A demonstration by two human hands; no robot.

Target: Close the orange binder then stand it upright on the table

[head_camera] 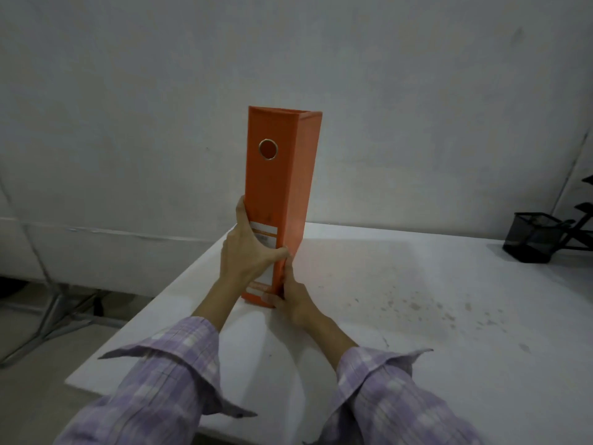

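Observation:
The orange binder (277,187) is closed and stands upright on the white table (401,300), its spine with a round metal-rimmed finger hole facing me. My left hand (245,250) wraps the spine's lower left side, thumb across the white label. My right hand (290,295) grips the lower right corner near the base, fingers along the right cover. Both forearms wear a lilac checked shirt.
A black mesh pen holder (534,236) stands at the table's far right, beside a dark rack at the frame edge. The table's left edge runs close to the binder. A white wall is behind; metal legs (54,313) show on the floor to the left.

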